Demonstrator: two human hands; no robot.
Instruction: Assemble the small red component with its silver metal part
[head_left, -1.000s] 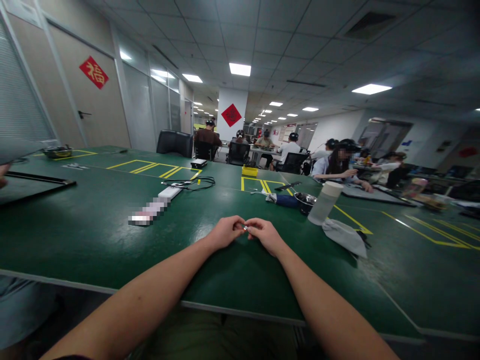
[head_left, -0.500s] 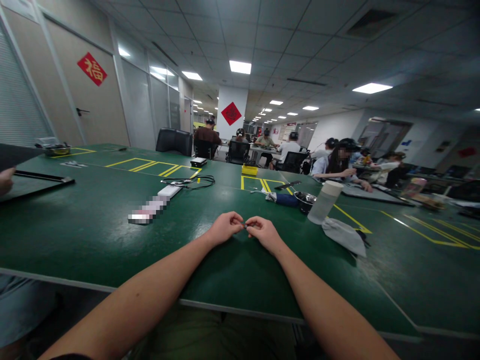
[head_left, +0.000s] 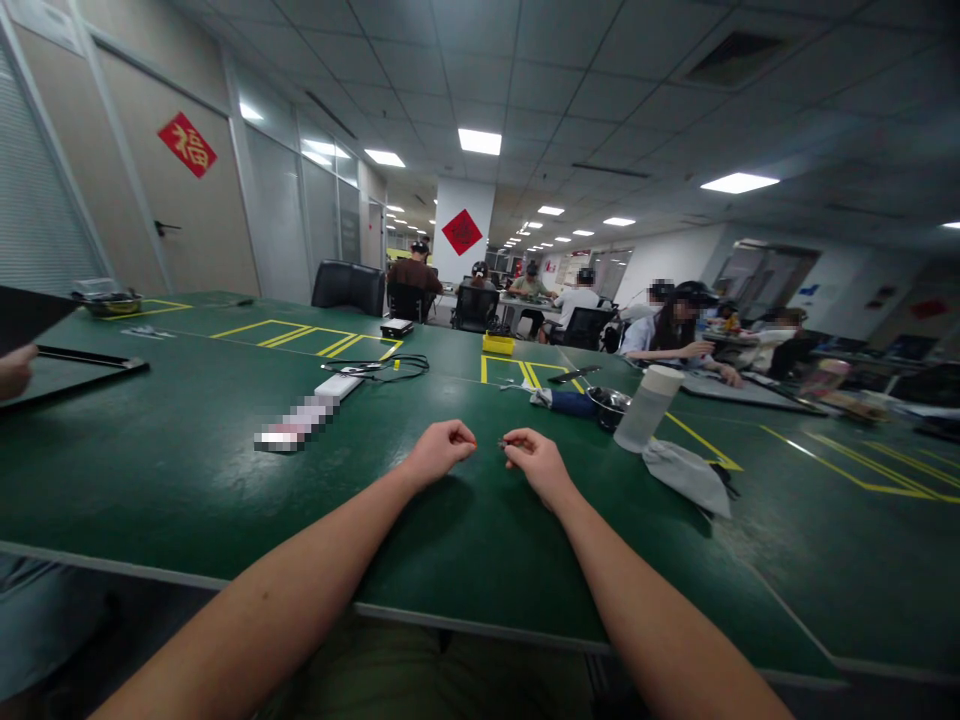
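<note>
Over the green table (head_left: 480, 560) my two hands are a little apart. My left hand (head_left: 442, 450) is pinched, with a tiny orange-red bit showing at its fingertips, too small to name. Between the thumb and forefinger of my right hand (head_left: 536, 462) is a small dark metallic piece (head_left: 503, 444); its kind is too small to make out. Both forearms rest across the near table edge.
A frosted bottle (head_left: 649, 408), a grey pouch (head_left: 688, 478), a metal bowl (head_left: 610, 406) and a dark blue roll (head_left: 571, 402) stand or lie to the right. Leftward are a white power strip (head_left: 341, 384) with black cable and a co-worker's hand (head_left: 16, 374). Further back sits a yellow box (head_left: 498, 345).
My hands were touching at the fingertips around a small dark piece. They have moved apart, and the dark piece is now in my right hand.
</note>
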